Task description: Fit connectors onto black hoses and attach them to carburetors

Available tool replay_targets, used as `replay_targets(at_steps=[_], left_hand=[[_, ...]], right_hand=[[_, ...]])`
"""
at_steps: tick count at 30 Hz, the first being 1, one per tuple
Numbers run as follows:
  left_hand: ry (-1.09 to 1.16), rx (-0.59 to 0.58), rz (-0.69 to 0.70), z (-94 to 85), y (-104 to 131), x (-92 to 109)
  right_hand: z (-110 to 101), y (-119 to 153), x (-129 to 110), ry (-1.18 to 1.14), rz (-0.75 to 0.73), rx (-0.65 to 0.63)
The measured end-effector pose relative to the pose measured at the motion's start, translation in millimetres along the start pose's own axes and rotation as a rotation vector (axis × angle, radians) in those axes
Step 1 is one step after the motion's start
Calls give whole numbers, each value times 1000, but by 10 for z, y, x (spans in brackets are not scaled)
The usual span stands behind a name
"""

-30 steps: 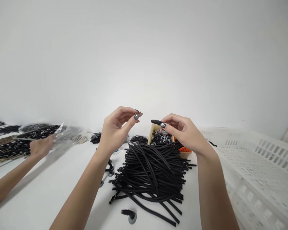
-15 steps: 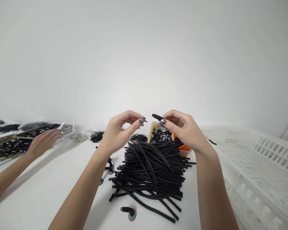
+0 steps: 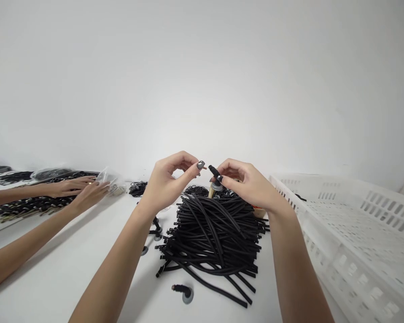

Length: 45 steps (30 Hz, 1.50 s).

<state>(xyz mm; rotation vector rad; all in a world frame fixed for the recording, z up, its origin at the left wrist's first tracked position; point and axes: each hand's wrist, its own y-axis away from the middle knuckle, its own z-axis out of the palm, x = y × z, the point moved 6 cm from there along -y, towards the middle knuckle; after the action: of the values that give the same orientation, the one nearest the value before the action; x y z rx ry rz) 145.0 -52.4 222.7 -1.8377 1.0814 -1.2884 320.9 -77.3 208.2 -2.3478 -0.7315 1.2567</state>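
My left hand [image 3: 170,181] is closed in a pinch on a thin reddish-brown pin [image 3: 205,168], whose tip pokes out past the fingers. Between the fingertips of my right hand [image 3: 252,181] is a black elbow fitting [image 3: 213,170] with a grey round base. The pin's tip is close to the fitting's open end; I cannot tell whether they touch. Below both hands lies a heap of black tubes [image 3: 215,242]. A similar black fitting with a grey base [image 3: 186,294] stands in front of the heap, and several more are partly hidden by my left forearm.
A cream bin [image 3: 211,192] of black and grey parts stands behind the tubes. On the right is a white perforated basket [image 3: 343,251]. At left, another person's hands [image 3: 92,193] touch a clear plastic bag [image 3: 109,176] beside piled black parts.
My right hand has moved left and tilted the fitting more upright, closer to the pin. The other person's second hand has come into view, and both are at the bag.
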Motion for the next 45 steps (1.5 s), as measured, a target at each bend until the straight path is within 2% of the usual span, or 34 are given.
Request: replay_targets(at_steps=[8,13,16,20,23,29,33,35,37,41,45], left_hand=[[-2,8,8,-53,-12,18],[-13,55,20,-168,-17,54],[-34,134,36,-315,-8,82],[-87,285,48,-560,40,152],[-97,323,55,-669,85,230],[-106,330,43,-737,130,348],[-91,350,35,-762,150,333],[-109,360,25,-779,197,250],[-185,387,-4,-816,299,79],[-390,497,-134,-964,697,-527],[-469,755,-119,-1145,1226,-1084]], right_hand=[[61,-44,11,54,-4,-27],[221,-33,-23,116,-4,-143],[366,-34,-46,170,-31,-222],[656,-30,-62,208,-56,-385],[931,-24,-64,244,-81,-493],[1598,41,-70,342,-140,-724],[1984,117,-15,352,-182,-850],[2118,141,36,338,-214,-874],[2213,150,86,324,-262,-866],[2349,154,195,316,-310,-825],[2451,176,272,298,-315,-822]])
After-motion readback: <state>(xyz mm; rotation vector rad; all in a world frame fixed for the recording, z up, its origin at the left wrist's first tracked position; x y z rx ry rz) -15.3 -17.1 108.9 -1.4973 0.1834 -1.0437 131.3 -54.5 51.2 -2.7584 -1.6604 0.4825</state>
